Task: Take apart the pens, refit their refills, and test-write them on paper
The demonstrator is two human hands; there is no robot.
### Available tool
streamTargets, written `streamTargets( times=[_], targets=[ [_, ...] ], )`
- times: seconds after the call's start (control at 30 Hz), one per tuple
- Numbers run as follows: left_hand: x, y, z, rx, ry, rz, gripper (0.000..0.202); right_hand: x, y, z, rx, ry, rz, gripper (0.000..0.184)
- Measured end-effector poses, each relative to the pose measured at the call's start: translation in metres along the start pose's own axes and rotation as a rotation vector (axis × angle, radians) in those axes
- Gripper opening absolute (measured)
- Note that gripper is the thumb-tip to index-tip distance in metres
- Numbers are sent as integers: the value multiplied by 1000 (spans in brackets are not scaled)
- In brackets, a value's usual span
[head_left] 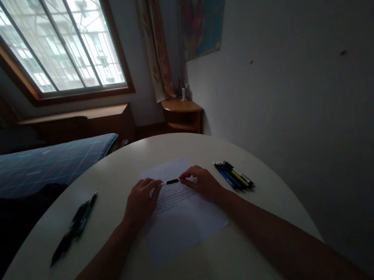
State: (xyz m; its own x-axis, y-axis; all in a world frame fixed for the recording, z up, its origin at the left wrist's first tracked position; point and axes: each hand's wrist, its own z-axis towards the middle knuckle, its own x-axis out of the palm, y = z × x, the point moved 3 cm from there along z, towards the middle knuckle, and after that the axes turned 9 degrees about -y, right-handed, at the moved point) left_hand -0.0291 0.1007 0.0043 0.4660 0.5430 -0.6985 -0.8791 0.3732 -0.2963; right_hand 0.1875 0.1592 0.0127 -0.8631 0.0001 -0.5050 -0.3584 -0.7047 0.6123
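A small black pen (172, 181) is held level between both my hands, just above a lined white sheet of paper (181, 216) on the round white table (228, 266). My left hand (142, 200) pinches the pen's left end with curled fingers. Gripping the right end is my right hand (202, 184), also with fingers closed. Both forearms reach in from the near edge.
A bunch of several pens (234, 176) lies to the right of the paper. Two dark pens (74, 228) lie at the table's left. Beyond the table are a bed (35, 166), a wooden corner shelf (182, 112) and the wall close on the right.
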Motion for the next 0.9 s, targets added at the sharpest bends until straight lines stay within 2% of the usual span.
streamTargets(
  times=[0.2, 0.33, 0.5, 0.67, 0.77, 0.9],
  targets=[
    [2, -4, -2, 114, 44, 72, 31, -1, 2, -2, -12, 4, 2, 12],
    [2, -6, -1, 131, 52, 76, 33, -1, 4, -2, -11, 7, 8, 9],
    [2, -13, -1, 157, 93, 79, 44, -1, 4, -1, -54, -3, 6, 5],
    [4, -14, -1, 154, 115, 98, 47, -1, 1, -2, 0, -43, -36, 22],
    [4, -13, -1, 148, 121, 100, 47, 0, 1, -2, 39, -18, -58, 14],
    [6, -11, -2, 150, 110, 94, 45, 0, 4, -1, 12, 1, -51, 7]
  ],
)
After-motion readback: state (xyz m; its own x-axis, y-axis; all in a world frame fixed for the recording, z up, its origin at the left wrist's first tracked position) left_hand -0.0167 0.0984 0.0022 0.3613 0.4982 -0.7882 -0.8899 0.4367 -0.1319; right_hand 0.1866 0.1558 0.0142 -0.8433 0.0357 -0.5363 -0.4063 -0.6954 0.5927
